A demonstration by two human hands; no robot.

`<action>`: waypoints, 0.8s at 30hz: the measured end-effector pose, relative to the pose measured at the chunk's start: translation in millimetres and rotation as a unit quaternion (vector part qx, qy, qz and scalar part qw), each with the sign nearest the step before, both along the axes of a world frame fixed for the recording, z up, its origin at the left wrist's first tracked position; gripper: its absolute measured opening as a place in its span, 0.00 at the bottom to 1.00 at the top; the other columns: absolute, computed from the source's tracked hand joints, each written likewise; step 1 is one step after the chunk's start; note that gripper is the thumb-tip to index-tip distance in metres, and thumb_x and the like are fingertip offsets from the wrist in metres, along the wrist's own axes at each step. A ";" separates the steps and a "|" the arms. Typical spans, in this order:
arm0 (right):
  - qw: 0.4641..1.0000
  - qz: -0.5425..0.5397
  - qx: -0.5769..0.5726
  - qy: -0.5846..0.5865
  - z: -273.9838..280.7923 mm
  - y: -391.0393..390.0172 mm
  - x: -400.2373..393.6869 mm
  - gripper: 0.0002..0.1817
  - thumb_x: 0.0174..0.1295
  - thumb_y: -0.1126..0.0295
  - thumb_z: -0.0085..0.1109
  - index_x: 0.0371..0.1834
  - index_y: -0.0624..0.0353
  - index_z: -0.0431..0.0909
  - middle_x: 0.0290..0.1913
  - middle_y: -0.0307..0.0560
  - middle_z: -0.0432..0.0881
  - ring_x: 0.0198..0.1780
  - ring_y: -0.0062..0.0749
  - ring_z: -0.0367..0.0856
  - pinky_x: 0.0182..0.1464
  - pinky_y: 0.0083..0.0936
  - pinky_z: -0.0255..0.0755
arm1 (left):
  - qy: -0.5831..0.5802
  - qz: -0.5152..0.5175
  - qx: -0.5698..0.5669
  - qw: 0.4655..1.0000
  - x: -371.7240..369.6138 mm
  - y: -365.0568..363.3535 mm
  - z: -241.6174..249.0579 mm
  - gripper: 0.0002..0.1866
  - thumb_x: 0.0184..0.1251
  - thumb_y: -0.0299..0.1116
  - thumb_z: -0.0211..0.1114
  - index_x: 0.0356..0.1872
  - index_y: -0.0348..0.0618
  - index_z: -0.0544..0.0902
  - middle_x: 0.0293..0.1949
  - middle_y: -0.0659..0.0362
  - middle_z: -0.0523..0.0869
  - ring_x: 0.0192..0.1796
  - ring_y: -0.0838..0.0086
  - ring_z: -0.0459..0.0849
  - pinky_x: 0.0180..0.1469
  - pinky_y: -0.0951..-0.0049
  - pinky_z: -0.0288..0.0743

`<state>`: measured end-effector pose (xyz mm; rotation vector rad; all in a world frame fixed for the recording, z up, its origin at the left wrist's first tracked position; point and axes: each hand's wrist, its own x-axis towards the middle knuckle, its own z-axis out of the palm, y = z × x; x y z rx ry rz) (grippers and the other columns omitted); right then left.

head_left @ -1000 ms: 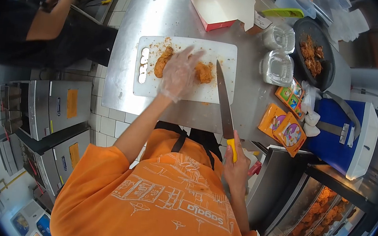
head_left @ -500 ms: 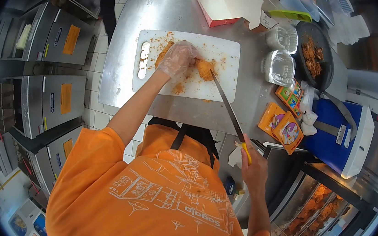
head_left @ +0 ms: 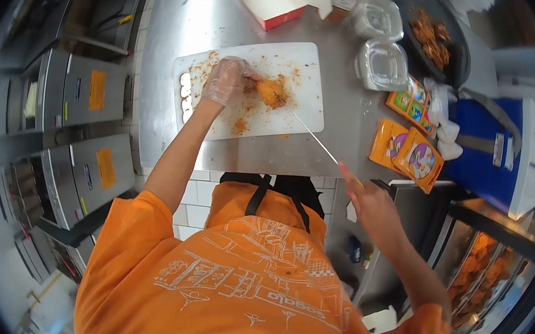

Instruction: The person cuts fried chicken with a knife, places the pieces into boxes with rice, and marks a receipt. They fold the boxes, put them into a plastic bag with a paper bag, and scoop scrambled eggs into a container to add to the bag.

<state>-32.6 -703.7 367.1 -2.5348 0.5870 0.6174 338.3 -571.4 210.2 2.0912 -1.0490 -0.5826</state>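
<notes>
My left hand (head_left: 228,79), in a clear plastic glove, grips the narrow end of a breaded fried chicken piece (head_left: 272,94). The chicken lies over a white cutting board (head_left: 294,125) strewn with crumbs. In my bare right hand (head_left: 373,207) is a long knife (head_left: 315,137) with a yellow handle, its blade edge-on to the view. The knife's tip is over the board's near right part, a little short of the chicken.
A red-and-white box (head_left: 282,17) stands behind the board. To the right are clear plastic containers (head_left: 382,65), a dark bowl of chicken (head_left: 455,53), orange packets (head_left: 418,163) and a blue cooler bag (head_left: 478,147). A heated display cabinet (head_left: 474,280) is at lower right.
The knife blade has come away from the chicken, and my right hand has turned it edge-on. The chicken has tilted in my left hand's grip. The whole view has shifted.
</notes>
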 end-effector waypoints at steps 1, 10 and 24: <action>0.999 0.030 -0.027 -0.001 1.3 -1.3 6.7 0.40 0.71 0.74 0.54 0.84 0.37 0.51 0.37 0.62 0.81 0.35 0.56 0.85 0.40 0.45 0.81 | -0.003 -0.018 0.004 1.000 -0.6 -2.9 5.7 0.12 0.55 0.18 0.64 0.33 0.43 0.93 0.34 0.54 0.90 0.38 0.61 0.87 0.48 0.67 0.83; 0.996 0.035 -0.003 0.086 40.0 26.0 15.0 0.43 0.61 0.82 0.55 0.82 0.52 0.55 0.40 0.67 0.79 0.30 0.57 0.85 0.33 0.39 0.84 | 0.010 -0.005 -0.029 1.000 -6.2 2.5 1.4 0.09 0.55 0.21 0.68 0.36 0.40 0.93 0.34 0.51 0.90 0.38 0.62 0.88 0.48 0.67 0.83; 0.977 -0.121 0.138 0.108 50.7 -54.4 51.8 0.32 0.63 0.71 0.65 0.73 0.41 0.74 0.33 0.52 0.85 0.34 0.47 0.81 0.45 0.36 0.76 | -0.347 -0.114 0.082 0.927 -58.7 -6.6 26.1 0.19 0.71 0.45 0.65 0.56 0.49 0.87 0.67 0.45 0.78 0.55 0.53 0.84 0.59 0.56 0.78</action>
